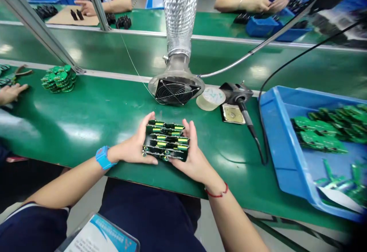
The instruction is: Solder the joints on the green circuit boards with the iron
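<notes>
A stack of circuit boards [166, 141] is held between my two hands over the front part of the green table [114, 118]. The boards lie in several layers, their edges facing me, with yellow-green strips and small round metal parts showing. My left hand [137, 141] grips the stack's left side, its thumb along the lower front edge. On the right side my right hand [193, 156] presses against the stack with fingers up and thumb below. The undersides of the boards are hidden.
A fume extractor fan [177, 91] hangs just beyond the boards. Right of it are a round pale container [211, 98] and a soldering iron [245, 114] in its stand. A blue tray [283, 160] holds more boards. At left, stacked boards [59, 78] sit near a co-worker's hand [13, 93].
</notes>
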Tool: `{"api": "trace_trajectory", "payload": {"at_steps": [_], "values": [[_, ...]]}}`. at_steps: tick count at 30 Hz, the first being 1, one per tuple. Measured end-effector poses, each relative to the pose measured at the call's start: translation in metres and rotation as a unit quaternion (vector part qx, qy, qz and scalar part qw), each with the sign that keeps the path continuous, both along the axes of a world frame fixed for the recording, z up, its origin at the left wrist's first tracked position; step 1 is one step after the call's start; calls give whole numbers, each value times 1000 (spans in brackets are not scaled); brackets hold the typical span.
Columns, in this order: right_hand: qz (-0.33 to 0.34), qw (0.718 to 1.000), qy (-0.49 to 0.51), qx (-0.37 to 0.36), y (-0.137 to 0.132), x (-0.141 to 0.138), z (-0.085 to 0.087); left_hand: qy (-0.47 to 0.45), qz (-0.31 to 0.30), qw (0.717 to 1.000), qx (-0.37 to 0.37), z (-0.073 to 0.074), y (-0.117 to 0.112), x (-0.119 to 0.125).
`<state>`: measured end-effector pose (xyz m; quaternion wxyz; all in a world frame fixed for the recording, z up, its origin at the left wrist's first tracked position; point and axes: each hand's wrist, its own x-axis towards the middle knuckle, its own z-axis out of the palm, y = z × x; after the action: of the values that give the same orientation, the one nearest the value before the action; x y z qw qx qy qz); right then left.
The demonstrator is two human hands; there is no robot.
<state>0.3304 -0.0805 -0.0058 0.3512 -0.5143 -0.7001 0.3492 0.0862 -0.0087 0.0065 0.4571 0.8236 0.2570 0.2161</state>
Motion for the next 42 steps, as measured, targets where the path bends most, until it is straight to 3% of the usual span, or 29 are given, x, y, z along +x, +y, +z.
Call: {"api": "trace_trajectory", "payload": {"at_steps": [12, 17, 25, 30, 35, 39, 42], "values": [[13, 992, 119, -33, 2, -17, -2, -57, 37, 997, -28, -8, -5, 13], [9, 993, 112, -43, 2, -14, -4, -80, 49, 995, -32, -13, -3, 16], [-8, 999, 49, -8, -7, -12, -3, -104, 24, 989, -105, -6, -1, 11], [-10, 998, 48, 26, -15, -6, 2, -165, 32, 974, -149, -12, -2, 13], [-56, 987, 6, 148, -29, -5, 24, -191, 38, 962, -190, -14, -3, 15], [-70, 947, -135, 284, -33, -18, 40, -193, 37, 955, -224, -12, -5, 16], [-68, 921, -207, 323, -31, -28, 45, -203, 36, 950, -235, -12, -5, 17]]}}
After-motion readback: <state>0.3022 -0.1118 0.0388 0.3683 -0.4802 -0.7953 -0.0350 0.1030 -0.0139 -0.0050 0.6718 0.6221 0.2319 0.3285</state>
